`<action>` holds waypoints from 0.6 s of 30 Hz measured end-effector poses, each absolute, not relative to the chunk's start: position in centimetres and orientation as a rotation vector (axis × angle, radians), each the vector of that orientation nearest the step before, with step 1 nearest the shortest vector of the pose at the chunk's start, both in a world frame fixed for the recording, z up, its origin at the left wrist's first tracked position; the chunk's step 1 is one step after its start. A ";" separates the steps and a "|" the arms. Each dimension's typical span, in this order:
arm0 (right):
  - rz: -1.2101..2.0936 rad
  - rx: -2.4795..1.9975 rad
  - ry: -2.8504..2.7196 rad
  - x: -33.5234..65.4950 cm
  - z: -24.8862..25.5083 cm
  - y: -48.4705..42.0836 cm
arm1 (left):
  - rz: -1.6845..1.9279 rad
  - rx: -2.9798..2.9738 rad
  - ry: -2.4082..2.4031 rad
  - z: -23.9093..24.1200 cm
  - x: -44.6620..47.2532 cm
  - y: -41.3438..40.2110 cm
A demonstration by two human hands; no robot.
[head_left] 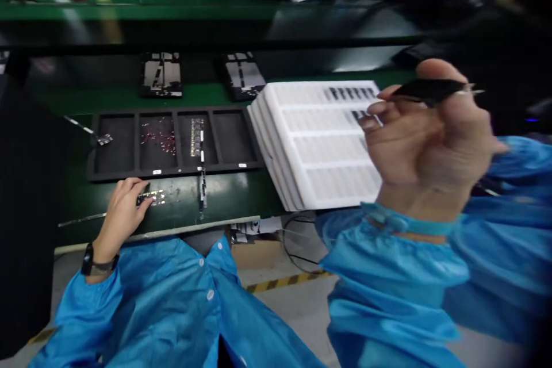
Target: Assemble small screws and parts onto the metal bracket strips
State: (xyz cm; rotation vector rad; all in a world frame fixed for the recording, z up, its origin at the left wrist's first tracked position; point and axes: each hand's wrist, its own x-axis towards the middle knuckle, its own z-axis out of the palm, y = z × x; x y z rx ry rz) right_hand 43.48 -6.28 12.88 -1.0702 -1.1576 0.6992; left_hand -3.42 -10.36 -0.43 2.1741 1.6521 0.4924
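My right hand (425, 138) is raised close to the camera, fingers closed around black tweezers (433, 89) whose metal tip points right. Behind it lies a stack of white foam trays (317, 152) with rows of small dark parts near the top. My left hand (123, 210) rests on the green bench near the front edge, fingers pinched on a small metallic strip of parts (153, 196). Both arms wear blue sleeves, and a dark watch sits on the left wrist.
A black tray with several compartments (172, 141) holds small red bits and a strip of parts. A narrow strip (202, 187) lies in front of it. Two dark fixtures (161, 75) stand further back. Below the bench are a cardboard box (254, 253) and cables.
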 end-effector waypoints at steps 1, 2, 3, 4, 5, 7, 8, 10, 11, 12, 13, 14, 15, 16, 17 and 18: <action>0.775 -1.063 -1.127 41.6 12.8 -6.5 | 0.475 2.194 1.667 -0.5 -3.2 -10.4; 0.867 -1.056 -1.088 39.8 12.7 -6.6 | 0.461 2.211 1.683 -0.6 -3.0 -10.6; 0.971 -1.042 -1.042 38.0 12.6 -6.5 | 0.449 2.224 1.697 -0.7 -2.7 -10.8; 1.075 -1.023 -0.993 36.2 12.3 -6.3 | 0.440 2.234 1.706 -0.8 -2.5 -11.1; 1.182 -0.999 -0.955 34.4 12.0 -5.9 | 0.435 2.239 1.713 -0.8 -2.2 -11.4; 1.381 -0.952 -0.912 31.0 10.8 -4.8 | 0.437 2.230 1.720 -0.9 -1.7 -11.8; 1.465 -0.937 -0.907 29.4 10.0 -4.2 | 0.441 2.216 1.716 -1.0 -1.5 -11.9; 1.619 -0.924 -0.903 26.4 8.1 -2.9 | 0.428 2.179 1.692 -1.1 -1.2 -11.8; 1.691 -0.917 -0.919 25.2 7.1 -2.2 | 0.406 2.161 1.669 -1.1 -1.1 -11.5; 1.763 -0.908 -0.942 24.0 6.1 -1.6 | 0.376 2.146 1.637 -1.1 -1.1 -11.3; 1.830 -0.900 -0.968 23.0 5.2 -1.0 | 0.346 2.132 1.604 -1.1 -1.1 -11.0; 1.887 -0.889 -0.996 22.1 4.2 -0.4 | 0.322 2.122 1.573 -1.1 -1.1 -10.6; 1.932 -0.877 -1.026 21.3 3.4 0.1 | 0.305 2.120 1.543 -1.1 -1.1 -10.4; 1.965 -0.866 -1.058 20.7 2.7 0.6 | 0.295 2.123 1.519 -1.0 -1.1 -10.1; 1.987 -0.854 -1.091 20.3 2.0 1.0 | 0.288 2.131 1.500 -1.0 -1.1 -10.0; 2.001 -0.843 -1.121 20.0 1.5 1.4 | 0.279 2.141 1.487 -0.9 -1.1 -9.8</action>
